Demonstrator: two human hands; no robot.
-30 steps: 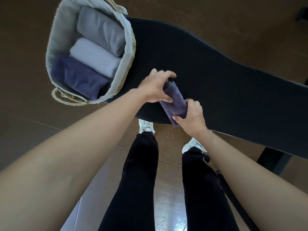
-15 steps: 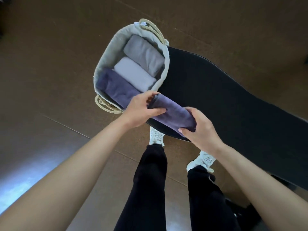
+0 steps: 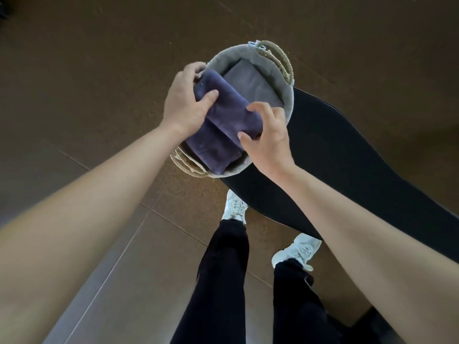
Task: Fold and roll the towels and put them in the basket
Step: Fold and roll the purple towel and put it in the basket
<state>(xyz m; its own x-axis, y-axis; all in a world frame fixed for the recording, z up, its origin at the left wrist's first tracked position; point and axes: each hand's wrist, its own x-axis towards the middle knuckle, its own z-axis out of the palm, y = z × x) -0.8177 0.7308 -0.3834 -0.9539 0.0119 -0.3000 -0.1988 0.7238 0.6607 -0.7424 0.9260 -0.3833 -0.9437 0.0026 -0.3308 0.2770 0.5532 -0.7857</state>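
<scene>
Firmly, the left hand (image 3: 183,103) grips the far end of a rolled purple towel (image 3: 231,108), thumb laid across the top and fingers curled round the end. The right hand (image 3: 269,142) holds the near end, thumb and fingertips clamped on either side of the roll. The roll lies between the two hands over the middle of the basket (image 3: 289,105), inside its rim; I cannot tell whether it rests on what lies beneath. Just beside it, on the near side, a second purple towel (image 3: 213,150) sits in the basket, and on the far side a grey towel (image 3: 250,80) lies against the cloth lining. A woven handle (image 3: 279,58) stands at the basket's far end and another (image 3: 185,166) at the near end. The basket sits at the end of a black worktop (image 3: 360,150), over a brown floor (image 3: 99,58). Below are legs in black trousers (image 3: 221,281) and white shoes (image 3: 234,206).
</scene>
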